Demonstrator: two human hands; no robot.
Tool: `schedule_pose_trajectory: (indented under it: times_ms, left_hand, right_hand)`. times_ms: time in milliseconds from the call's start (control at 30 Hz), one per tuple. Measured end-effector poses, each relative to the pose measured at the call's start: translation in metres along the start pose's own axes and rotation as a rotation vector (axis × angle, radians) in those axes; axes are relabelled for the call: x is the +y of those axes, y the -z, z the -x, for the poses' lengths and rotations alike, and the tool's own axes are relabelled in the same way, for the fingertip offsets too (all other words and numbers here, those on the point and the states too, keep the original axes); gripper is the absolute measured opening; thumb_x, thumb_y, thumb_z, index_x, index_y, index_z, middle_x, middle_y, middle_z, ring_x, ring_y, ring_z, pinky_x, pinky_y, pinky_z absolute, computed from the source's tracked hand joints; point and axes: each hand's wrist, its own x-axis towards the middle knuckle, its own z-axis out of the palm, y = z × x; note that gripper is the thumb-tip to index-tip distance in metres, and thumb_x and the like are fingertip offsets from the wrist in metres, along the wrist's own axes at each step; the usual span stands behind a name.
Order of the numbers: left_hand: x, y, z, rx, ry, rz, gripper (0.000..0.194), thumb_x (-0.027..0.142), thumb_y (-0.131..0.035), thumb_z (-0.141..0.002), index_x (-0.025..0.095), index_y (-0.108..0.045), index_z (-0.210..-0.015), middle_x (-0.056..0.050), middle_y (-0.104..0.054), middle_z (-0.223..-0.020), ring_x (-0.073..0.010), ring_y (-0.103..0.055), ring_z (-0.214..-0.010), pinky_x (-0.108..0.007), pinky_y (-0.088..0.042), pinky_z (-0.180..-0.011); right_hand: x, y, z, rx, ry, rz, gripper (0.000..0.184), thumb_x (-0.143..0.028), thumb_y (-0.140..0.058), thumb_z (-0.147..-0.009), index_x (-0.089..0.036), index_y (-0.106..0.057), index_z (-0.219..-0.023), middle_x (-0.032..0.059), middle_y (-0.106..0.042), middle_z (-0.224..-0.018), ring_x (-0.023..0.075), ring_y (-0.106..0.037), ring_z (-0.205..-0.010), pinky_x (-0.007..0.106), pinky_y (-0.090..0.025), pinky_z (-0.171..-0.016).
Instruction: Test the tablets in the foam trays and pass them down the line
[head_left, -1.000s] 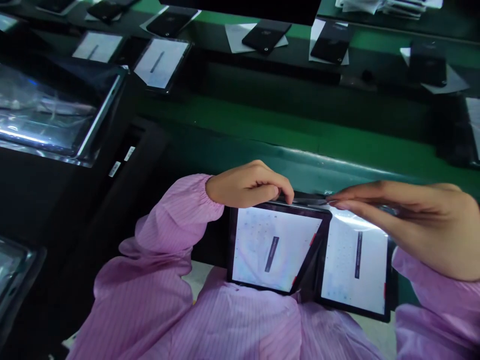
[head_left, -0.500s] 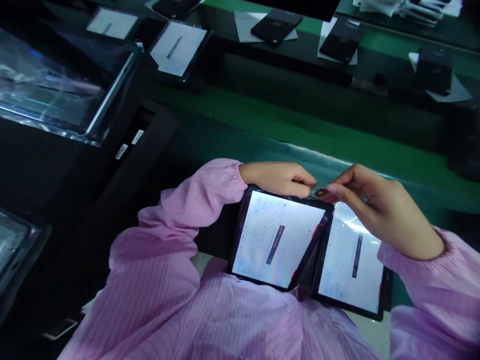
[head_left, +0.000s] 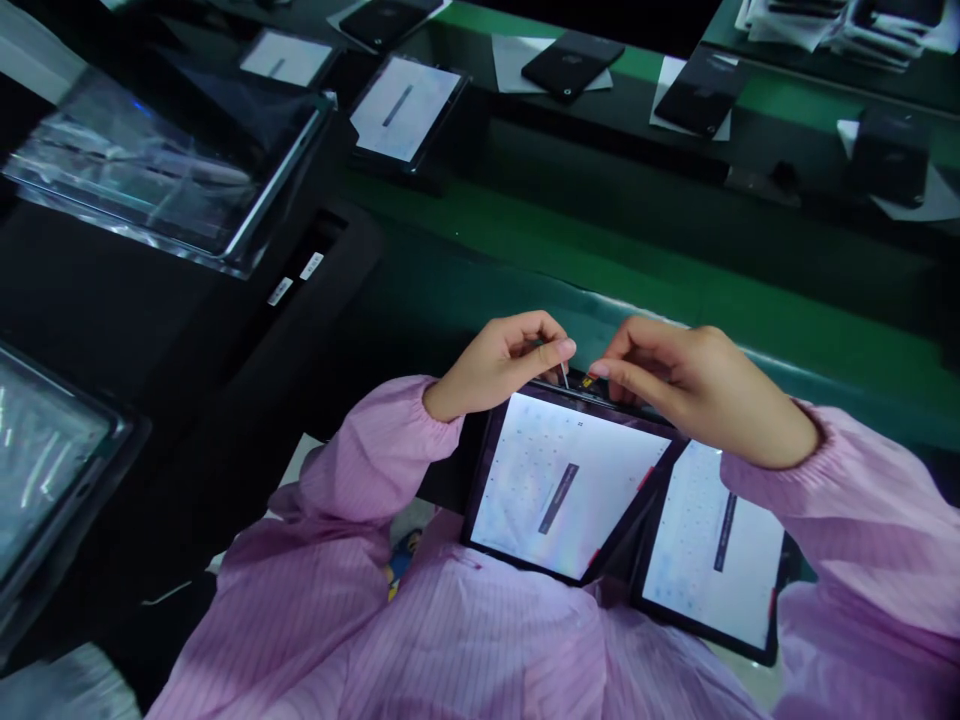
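Note:
A tablet [head_left: 517, 480] with a lit white screen lies in front of my body, its far edge under both hands. My left hand [head_left: 517, 355] pinches a thin, light-coloured pin [head_left: 565, 377] between thumb and fingers, its end at the tablet's far edge. Just to the right, my right hand [head_left: 675, 375] holds a tiny memory card [head_left: 588, 381] with gold contacts and a red part by its fingertips. The card is close to that same edge; whether it touches cannot be seen. A second lit tablet [head_left: 690, 540] lies under my right wrist.
At the left, a plastic-wrapped tablet [head_left: 165, 200] rests on a black stand [head_left: 112, 290], with another wrapped tablet [head_left: 45, 470] lower down. Beyond the green mat [head_left: 570, 250], a lit tablet [head_left: 405, 105] and dark devices [head_left: 574, 65] on white sheets line a shelf.
My left hand has drawn back left and turned, and the thin pin now shows in it. My right hand has moved left with the memory card. The view has shifted slightly.

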Motion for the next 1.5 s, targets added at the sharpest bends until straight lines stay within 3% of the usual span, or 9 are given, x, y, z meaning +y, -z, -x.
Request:
schedule_pose_trajectory:
  times_ms: [233, 600, 900, 1033, 1133, 1233, 1367, 1433, 1500]
  left_hand:
    - [-0.006, -0.009, 0.006, 0.027, -0.126, 0.061, 0.034, 0.045, -0.067, -0.088, 0.015, -0.059, -0.076, 0.001, -0.062, -0.071, -0.0075, -0.059, -0.064, -0.02, -0.049, -0.062]
    - [-0.008, -0.009, 0.006, 0.071, -0.099, 0.028, 0.032, 0.04, -0.067, -0.087, 0.016, -0.054, -0.071, 0.005, -0.05, -0.063, -0.0072, -0.053, -0.059, -0.021, -0.044, -0.059]
    - [-0.015, -0.007, 0.006, 0.085, -0.062, 0.049, 0.025, 0.032, -0.064, -0.087, 0.016, -0.054, -0.071, 0.005, -0.053, -0.063, -0.0072, -0.053, -0.058, -0.021, -0.045, -0.057]
    - [-0.014, -0.008, 0.005, 0.123, -0.016, -0.023, 0.022, 0.031, -0.064, -0.084, 0.017, -0.055, -0.07, 0.004, -0.058, -0.061, -0.0082, -0.054, -0.055, -0.021, -0.044, -0.054]
    - [-0.016, -0.011, -0.003, 0.189, 0.022, -0.134, 0.022, 0.032, -0.068, -0.08, 0.018, -0.057, -0.068, 0.003, -0.059, -0.059, -0.009, -0.054, -0.053, -0.022, -0.042, -0.052]
    - [-0.024, -0.009, -0.024, 0.304, 0.138, -0.237, 0.018, 0.03, -0.069, -0.076, 0.018, -0.059, -0.067, 0.003, -0.058, -0.057, -0.0096, -0.052, -0.051, -0.022, -0.041, -0.051]
    - [-0.039, 0.006, -0.062, 0.41, 0.277, -0.418, 0.015, 0.028, -0.064, -0.079, 0.018, -0.06, -0.07, 0.004, -0.057, -0.058, -0.0098, -0.051, -0.054, -0.023, -0.041, -0.056]
    - [-0.041, 0.015, -0.076, 0.351, 0.311, -0.492, 0.018, 0.031, -0.06, -0.085, 0.018, -0.062, -0.073, 0.002, -0.061, -0.064, -0.0118, -0.056, -0.06, -0.025, -0.043, -0.062]
    - [-0.037, 0.016, -0.084, 0.279, 0.346, -0.644, 0.025, 0.039, -0.056, -0.09, 0.018, -0.066, -0.082, -0.001, -0.066, -0.069, -0.0168, -0.06, -0.068, -0.031, -0.043, -0.07]
  right_hand:
    - [-0.004, 0.001, -0.004, -0.082, 0.048, 0.066, 0.043, -0.06, -0.047, -0.094, -0.021, -0.058, -0.08, -0.0024, -0.059, -0.056, 0.01, -0.049, -0.048, 0.025, -0.032, -0.05]
    - [0.0, 0.002, -0.02, -0.24, 0.241, 0.065, 0.033, -0.041, -0.048, -0.098, -0.02, -0.051, -0.073, -0.0083, -0.036, -0.049, 0.0057, -0.032, -0.042, 0.024, -0.024, -0.047]
    - [0.014, -0.008, -0.025, -0.296, 0.264, -0.053, 0.03, -0.03, -0.051, -0.096, -0.019, -0.046, -0.068, -0.0097, -0.031, -0.048, 0.0038, -0.027, -0.041, 0.022, -0.021, -0.045]
    - [0.012, -0.012, -0.026, -0.287, 0.219, -0.043, 0.029, -0.026, -0.055, -0.094, -0.018, -0.049, -0.067, -0.0102, -0.034, -0.049, 0.0029, -0.028, -0.043, 0.02, -0.024, -0.047]
    - [0.017, 0.005, -0.022, -0.21, 0.042, -0.03, 0.02, -0.034, -0.064, -0.09, -0.015, -0.061, -0.085, -0.0087, -0.053, -0.058, 0.0033, -0.045, -0.049, 0.017, -0.034, -0.051]
    - [0.044, 0.049, 0.009, 0.116, -0.204, -0.057, 0.04, -0.041, -0.058, -0.092, -0.01, -0.06, -0.117, -0.003, -0.067, -0.08, 0.006, -0.062, -0.066, 0.019, -0.045, -0.065]
    - [0.114, 0.094, 0.116, 0.54, -0.566, 0.062, 0.044, -0.041, -0.049, -0.094, -0.004, -0.065, -0.111, 0.0023, -0.068, -0.086, 0.0083, -0.064, -0.08, 0.024, -0.046, -0.077]
    - [0.148, 0.086, 0.182, 0.559, -0.718, 0.164, 0.037, -0.042, -0.058, -0.089, -0.007, -0.069, -0.098, 0.0063, -0.07, -0.082, 0.0105, -0.063, -0.075, 0.025, -0.047, -0.074]
    - [0.177, 0.061, 0.236, 0.452, -0.731, 0.12, 0.028, -0.039, -0.068, -0.083, -0.012, -0.069, -0.093, 0.0095, -0.072, -0.085, 0.0136, -0.065, -0.076, 0.025, -0.05, -0.073]
